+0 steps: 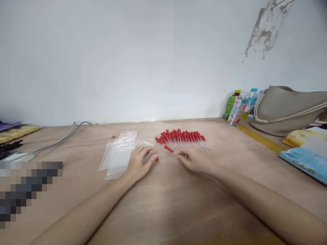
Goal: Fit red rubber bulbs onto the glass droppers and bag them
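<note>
A dense row of droppers (178, 136) with red bulbs and thin clear stems lies on the wooden table, the bulbs towards the wall. In front of the row, one dropper (168, 148) points its red bulb away to the left. My right hand (192, 159) pinches this dropper near its clear end, with fingers closed. To the left, my left hand (140, 162) rests with thumb and fingers apart, holding nothing that I can see. Several clear zip bags (119, 158) with red lines lie flat beside it, partly behind the fingers.
Drink bottles (235, 107) and a grey bag (286, 109) stand at the back right. A blue packet (305, 161) lies nearer on that side. A grey cable (60, 141) runs across the left. The wall (153, 61) bounds the table at the back.
</note>
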The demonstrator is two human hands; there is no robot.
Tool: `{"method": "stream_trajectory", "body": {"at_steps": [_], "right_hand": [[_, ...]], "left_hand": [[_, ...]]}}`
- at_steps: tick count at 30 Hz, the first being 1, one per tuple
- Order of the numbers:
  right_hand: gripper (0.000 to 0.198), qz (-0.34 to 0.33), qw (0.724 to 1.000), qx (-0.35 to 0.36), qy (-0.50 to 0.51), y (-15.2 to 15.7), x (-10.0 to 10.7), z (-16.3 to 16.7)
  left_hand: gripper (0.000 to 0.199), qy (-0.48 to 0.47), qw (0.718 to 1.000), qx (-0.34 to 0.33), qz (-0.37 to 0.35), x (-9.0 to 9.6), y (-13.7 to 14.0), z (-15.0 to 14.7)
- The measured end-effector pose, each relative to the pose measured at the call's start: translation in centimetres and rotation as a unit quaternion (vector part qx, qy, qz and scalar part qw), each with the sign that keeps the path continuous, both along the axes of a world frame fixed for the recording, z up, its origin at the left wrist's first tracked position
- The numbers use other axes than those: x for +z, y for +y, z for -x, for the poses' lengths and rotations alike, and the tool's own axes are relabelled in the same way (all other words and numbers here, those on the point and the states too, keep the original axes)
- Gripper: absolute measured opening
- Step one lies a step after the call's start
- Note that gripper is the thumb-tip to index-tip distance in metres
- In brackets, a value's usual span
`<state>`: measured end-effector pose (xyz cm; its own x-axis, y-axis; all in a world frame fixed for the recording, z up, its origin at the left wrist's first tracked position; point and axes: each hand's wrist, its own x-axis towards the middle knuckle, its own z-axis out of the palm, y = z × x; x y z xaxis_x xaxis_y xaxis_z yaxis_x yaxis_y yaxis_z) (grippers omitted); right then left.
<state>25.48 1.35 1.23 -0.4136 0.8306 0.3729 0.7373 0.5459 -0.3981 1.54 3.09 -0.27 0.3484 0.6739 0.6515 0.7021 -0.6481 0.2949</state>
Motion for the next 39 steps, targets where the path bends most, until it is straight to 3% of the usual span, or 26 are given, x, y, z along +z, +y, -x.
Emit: {"method": "stream_trajectory", "body": {"at_steps": [3,6,11,15,18,21,23,26,32,39], "right_hand": [[0.025,0.031,0.98,-0.184,0.073,2.3,0.3,-2.0],[0.026,0.028,0.943,-0.324,0.063,4.7,0.6,-3.7],[0.028,0.045,0.917,-0.397,0.002,6.7,0.0,-4.8],[0.029,0.039,0.914,-0.403,-0.023,6.9,-0.7,-4.8],[0.025,-0.009,0.922,-0.386,-0.014,6.3,-0.8,-3.8],[0.021,-0.063,0.955,-0.29,0.001,5.0,-0.7,-1.3],[0.021,-0.06,0.978,-0.201,0.001,3.9,-0.8,1.0],[0.019,-0.063,0.99,-0.122,0.006,2.8,-1.1,4.4],[0.027,-0.059,0.99,-0.132,0.006,3.0,-1.3,8.4],[0.024,-0.032,0.99,-0.135,-0.026,3.3,-1.6,9.5]], "left_hand": [[0.019,0.015,0.996,0.091,-0.022,-0.2,1.1,1.2],[0.02,0.051,0.992,0.11,-0.015,-0.7,2.0,1.9],[0.024,0.072,0.991,0.112,0.002,-1.4,2.7,2.2],[0.025,0.079,0.991,0.094,0.051,-1.5,2.8,2.2],[0.023,0.093,0.989,0.086,0.073,-1.4,2.8,2.2],[0.021,0.093,0.989,0.087,0.071,-1.4,2.8,2.1],[0.02,0.087,0.989,0.093,0.068,-1.5,2.7,2.0],[0.021,0.082,0.99,0.1,0.061,-1.6,2.5,2.0],[0.022,0.08,0.991,0.089,0.058,-1.6,2.5,2.0],[0.027,0.072,0.992,0.095,0.046,-1.7,2.4,2.0]]}}
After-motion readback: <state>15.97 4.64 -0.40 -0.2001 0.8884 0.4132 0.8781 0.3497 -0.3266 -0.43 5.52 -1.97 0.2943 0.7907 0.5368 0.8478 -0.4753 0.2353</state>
